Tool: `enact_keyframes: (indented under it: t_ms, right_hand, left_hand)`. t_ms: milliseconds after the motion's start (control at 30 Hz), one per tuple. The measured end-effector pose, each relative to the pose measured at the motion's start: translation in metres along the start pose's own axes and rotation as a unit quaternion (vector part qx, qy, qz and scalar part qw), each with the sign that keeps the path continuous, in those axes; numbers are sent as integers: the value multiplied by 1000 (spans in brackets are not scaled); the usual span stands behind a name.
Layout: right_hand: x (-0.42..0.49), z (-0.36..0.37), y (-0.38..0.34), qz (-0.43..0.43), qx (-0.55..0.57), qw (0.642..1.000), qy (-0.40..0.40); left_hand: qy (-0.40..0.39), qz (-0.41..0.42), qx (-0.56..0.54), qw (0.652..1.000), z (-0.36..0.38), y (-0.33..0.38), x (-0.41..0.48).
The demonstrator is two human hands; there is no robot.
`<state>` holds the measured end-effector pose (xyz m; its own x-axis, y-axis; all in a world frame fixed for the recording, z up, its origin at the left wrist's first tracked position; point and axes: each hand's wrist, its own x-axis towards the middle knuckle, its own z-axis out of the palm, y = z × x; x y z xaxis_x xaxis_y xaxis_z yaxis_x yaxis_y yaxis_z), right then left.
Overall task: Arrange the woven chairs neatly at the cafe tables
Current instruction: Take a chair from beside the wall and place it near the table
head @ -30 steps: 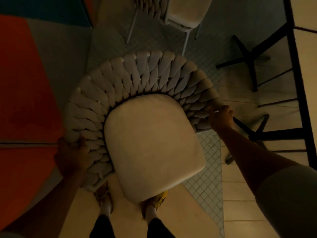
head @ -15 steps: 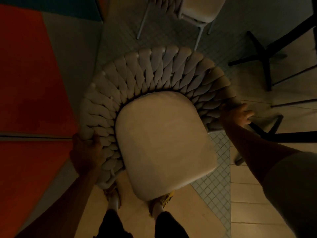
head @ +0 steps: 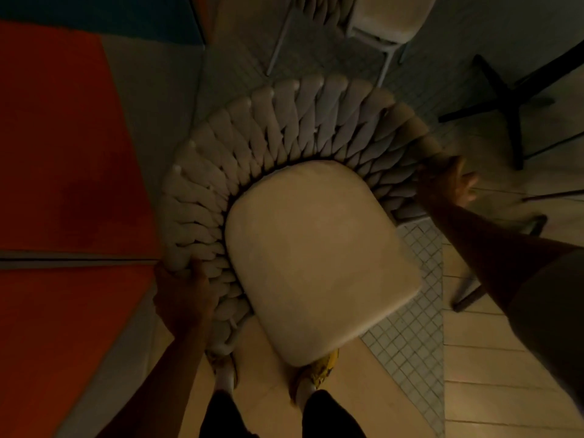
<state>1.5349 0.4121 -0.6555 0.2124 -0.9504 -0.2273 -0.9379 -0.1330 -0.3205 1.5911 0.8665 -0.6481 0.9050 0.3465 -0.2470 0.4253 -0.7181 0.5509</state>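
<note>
Woven chair point(head: 303, 248): my left hand point(head: 183, 298) clamps its braided left rim; right hand point(head: 448, 181) grips its right rim, fingers partly loose.

cafe: woven chairs point(head: 303, 121), black table base point(head: 512, 99)

Left hand point(head: 183, 298) clenched, right hand point(head: 447, 181) half-open, both arms outstretched

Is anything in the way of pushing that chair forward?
Yes. A second woven chair stands just beyond the woven chair that the left hand and right hand hold. A black table base stands ahead to the right. No tabletop shows.
</note>
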Motion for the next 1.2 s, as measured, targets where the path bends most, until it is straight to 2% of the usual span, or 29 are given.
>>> enact_keyframes:
  t_ms: [233, 600, 800, 1033, 1200]
  right_hand:
    - [24, 17, -59, -55, 2, 998, -44]
    - [69, 31, -126, -106, -19, 993, -42]
    - [76, 38, -129, -133, -27, 990, -28]
    - [70, 25, -126, -133, -64, 986, -75]
    - [39, 19, -125, -146, -61, 986, -54]
  left_hand:
    - [36, -25, -12, 999, 5, 8, 9]
    - [54, -89, -53, 993, 28, 32, 9]
    - [56, -98, -55, 992, 32, 37, 10]
    - [47, -112, -65, 990, 29, 38, 10]
    - [34, -114, -60, 991, 28, 38, 11]
